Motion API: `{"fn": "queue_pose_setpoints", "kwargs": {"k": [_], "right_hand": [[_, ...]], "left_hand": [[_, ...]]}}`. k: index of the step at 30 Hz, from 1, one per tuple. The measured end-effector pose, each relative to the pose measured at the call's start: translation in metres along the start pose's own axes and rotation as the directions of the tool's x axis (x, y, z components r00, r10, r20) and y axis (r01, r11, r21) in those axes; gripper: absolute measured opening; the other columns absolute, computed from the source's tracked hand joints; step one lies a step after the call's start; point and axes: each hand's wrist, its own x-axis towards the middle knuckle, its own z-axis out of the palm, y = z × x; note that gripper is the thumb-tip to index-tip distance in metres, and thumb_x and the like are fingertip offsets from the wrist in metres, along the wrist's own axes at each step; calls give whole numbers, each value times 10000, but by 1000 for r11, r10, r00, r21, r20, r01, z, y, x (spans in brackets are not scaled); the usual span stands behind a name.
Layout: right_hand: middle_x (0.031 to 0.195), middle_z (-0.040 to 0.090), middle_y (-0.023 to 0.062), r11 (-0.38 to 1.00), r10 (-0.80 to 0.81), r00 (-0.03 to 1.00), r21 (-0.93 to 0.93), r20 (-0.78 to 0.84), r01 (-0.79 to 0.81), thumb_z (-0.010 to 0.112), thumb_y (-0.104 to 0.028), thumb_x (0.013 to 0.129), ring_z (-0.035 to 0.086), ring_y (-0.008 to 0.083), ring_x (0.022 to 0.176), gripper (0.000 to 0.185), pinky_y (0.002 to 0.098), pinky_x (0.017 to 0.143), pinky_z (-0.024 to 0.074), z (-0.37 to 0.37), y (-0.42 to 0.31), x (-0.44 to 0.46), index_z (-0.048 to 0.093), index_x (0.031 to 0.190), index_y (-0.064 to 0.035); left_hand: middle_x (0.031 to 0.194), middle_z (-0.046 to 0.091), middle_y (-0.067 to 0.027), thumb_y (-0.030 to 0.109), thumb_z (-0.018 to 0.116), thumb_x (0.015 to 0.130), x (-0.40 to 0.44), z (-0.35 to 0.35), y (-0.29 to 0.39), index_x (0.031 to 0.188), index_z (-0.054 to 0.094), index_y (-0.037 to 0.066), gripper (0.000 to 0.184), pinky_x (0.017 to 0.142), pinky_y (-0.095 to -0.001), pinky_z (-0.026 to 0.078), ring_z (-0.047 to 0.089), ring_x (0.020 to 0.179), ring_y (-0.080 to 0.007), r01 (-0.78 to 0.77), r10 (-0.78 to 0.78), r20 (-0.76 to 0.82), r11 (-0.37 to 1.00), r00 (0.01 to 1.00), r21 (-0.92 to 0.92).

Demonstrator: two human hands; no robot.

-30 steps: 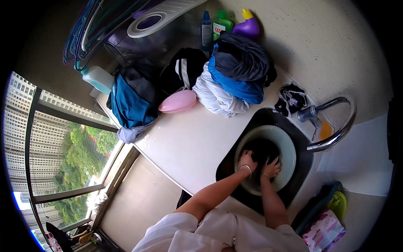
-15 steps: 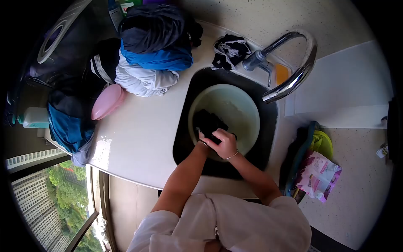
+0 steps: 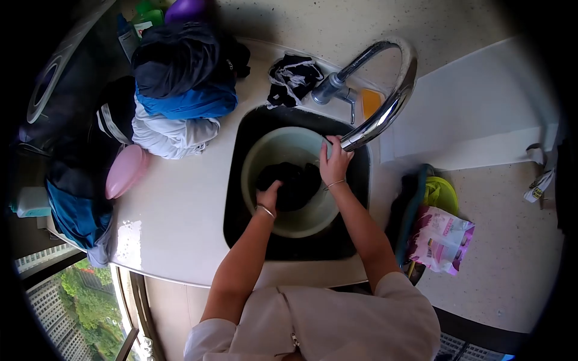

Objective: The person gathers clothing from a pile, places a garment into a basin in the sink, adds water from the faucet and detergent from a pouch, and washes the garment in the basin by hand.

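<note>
A round pale basin [image 3: 256, 144] sits in the dark sink [image 3: 241, 240]. Inside it lies a bunched black garment [image 3: 296, 183], its exact kind unclear. My left hand [image 3: 269, 195] is in the basin, its thumb over the garment's near left part and its other fingers hidden in the cloth. At the basin's upper right rim is my right hand [image 3: 336, 162], thumb on the inner side and fingers on the outer side, just beneath the spout of the chrome faucet [image 3: 400, 90]. A small dark bit shows by its fingertips.
Folded dark, blue and white clothes [image 3: 186, 105] are piled left of the sink, near a pink oval object [image 3: 127, 171]. A black-and-white cloth [image 3: 293, 79] and an orange block [image 3: 371, 102] lie behind the sink. A pink-and-white packet [image 3: 442, 239] stands at the right.
My hands have separated from their closed position together on the black garment. The right moved up to the basin's rim; the left stays at the garment. The whole view has shifted.
</note>
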Motion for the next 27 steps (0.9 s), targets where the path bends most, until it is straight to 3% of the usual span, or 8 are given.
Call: {"fn": "queue_pose_setpoints", "kwargs": {"k": [2,8,12,15,18,22,26,27], "right_hand": [[1061,501,145,999,16,984,-25,-175,-21,586,-157,829,467,325,1010,283,452,888,324,-2,-8,50,510,1075,-39],[1087,452,114,725,-644,759,-392,-96,566,658,-267,790,443,317,1060,334,455,883,345,19,43,137,509,1045,-111],[1081,485,121,820,-549,824,-280,-140,499,704,-221,716,479,312,990,353,456,812,390,5,25,100,526,981,-71],[1153,473,126,887,-454,823,82,340,455,616,-231,804,452,341,1052,325,427,887,365,13,7,18,524,1063,-57],[1238,447,114,977,-176,850,-14,496,211,583,-292,831,393,347,1140,408,492,895,351,31,-3,-78,505,1195,-126],[1246,444,117,845,-419,683,-19,598,535,598,-332,819,380,344,1152,405,523,882,347,36,2,-107,517,1159,-127],[1119,530,150,960,48,708,-229,704,163,592,-408,816,473,325,1066,395,515,817,385,34,-30,-107,529,1036,-85],[1018,567,167,938,343,615,-285,710,-195,579,-419,828,520,334,982,418,487,792,406,39,-36,-109,539,1025,-53]], "left_hand": [[1224,501,-212,176,726,680,20,-11,-18,1262,408,-25,692,955,-396,423,516,1099,-320,-105,234,-292,912,927,397],[1173,451,-205,159,759,624,-10,0,-9,1158,460,89,616,926,-451,417,469,1080,-411,-109,455,-122,449,882,887],[1154,443,-191,167,765,612,-26,5,0,1118,469,88,592,920,-451,414,484,1050,-393,-89,422,-46,293,906,952],[1135,464,-197,240,759,628,-19,6,3,1130,468,80,602,922,-437,417,502,1032,-388,-41,371,-32,189,928,981],[1210,439,-219,327,713,696,-9,-2,-3,1199,418,68,638,945,-464,405,504,1070,-395,-23,273,-43,234,961,972],[1268,417,-264,370,604,787,-3,-4,-14,1317,332,80,662,943,-456,421,505,1109,-388,102,208,-166,288,964,952],[1323,383,-269,365,519,853,-12,-9,-13,1393,232,89,671,966,-446,413,485,1146,-393,262,80,-304,331,949,906],[1323,383,-269,365,519,853,-3,-13,-14,1393,232,89,671,966,-446,413,485,1146,-393,256,86,-298,325,951,910]]}}
